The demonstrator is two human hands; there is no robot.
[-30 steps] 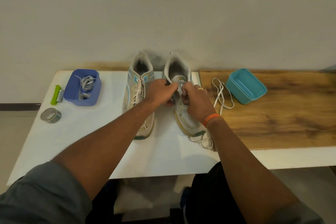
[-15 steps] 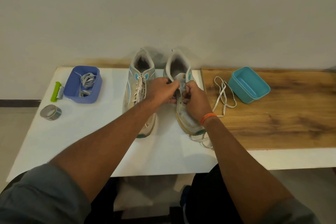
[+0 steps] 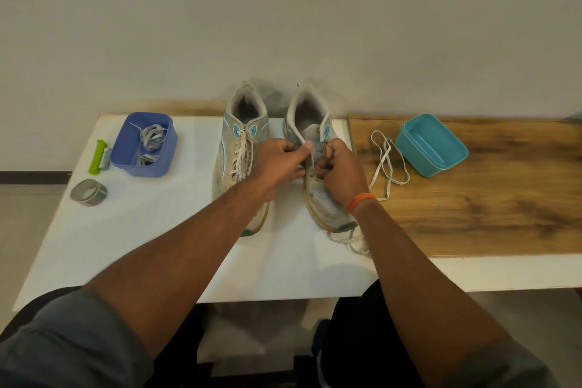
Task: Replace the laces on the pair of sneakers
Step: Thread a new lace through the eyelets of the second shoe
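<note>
At the far left of the white table (image 3: 132,239) lie a roll of tape (image 3: 89,193) and, behind it, a green clip (image 3: 96,157). Just beside the clip stands a blue tub (image 3: 145,164) with grey laces (image 3: 150,142) coiled inside. Next come the sneakers, side by side with heels to the wall. The left sneaker (image 3: 230,148) is laced with a speckled white lace. The left hand (image 3: 280,161) reaches across it to the right sneaker (image 3: 318,192), its fingers (image 3: 304,148) curled and pinching at the tongue area. The right hand (image 3: 338,170), with an orange band (image 3: 360,199) at the wrist, meets it there, fingers curled on the eyelet area; what exactly they pinch is hidden. A loose lace end trails off the right sneaker's toe onto the table. Farther right, on the wooden board (image 3: 491,208), a white lace (image 3: 385,164) lies looped, near a teal tub (image 3: 431,145).
</note>
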